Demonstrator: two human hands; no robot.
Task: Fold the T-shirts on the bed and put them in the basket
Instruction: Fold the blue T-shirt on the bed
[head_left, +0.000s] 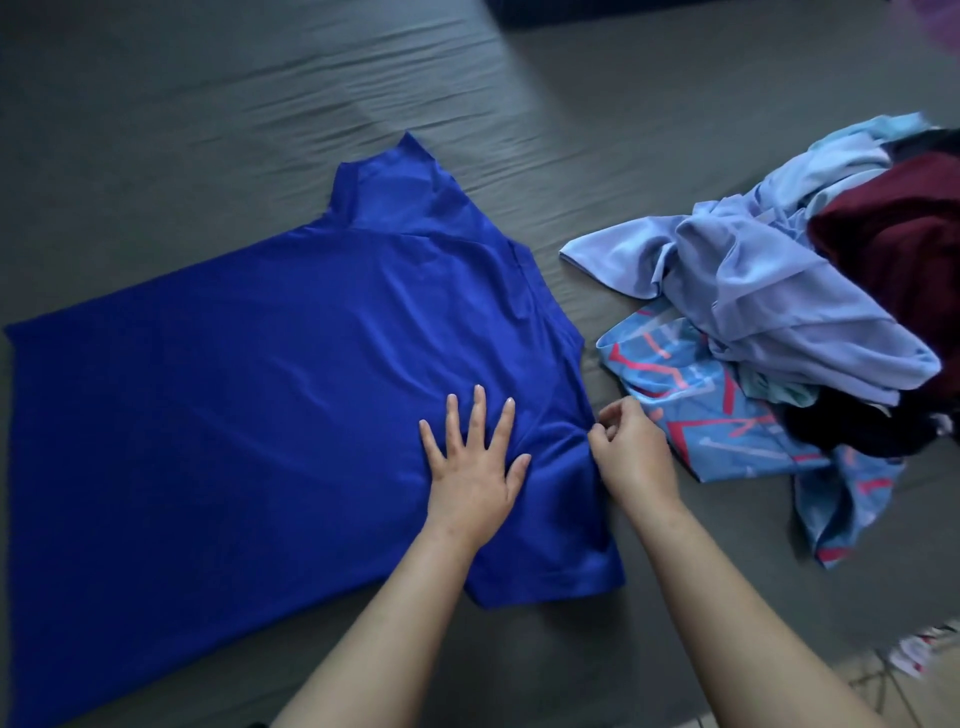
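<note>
I'm early in the job — the blue T-shirt (270, 364) lies spread flat on the bed (208, 104), no fold made yet, and no basket is in view. My left hand (475, 467) presses flat on its chest, fingers splayed; my right hand (631, 449) pinches the shirt's edge by the near sleeve. Just right of it waits the unfolded pile (779, 322) — pale blue, patterned and maroon pieces. There's open sheet beyond the collar and to the left, so I judge folding inward safest, since the pile crowds the right side
</note>
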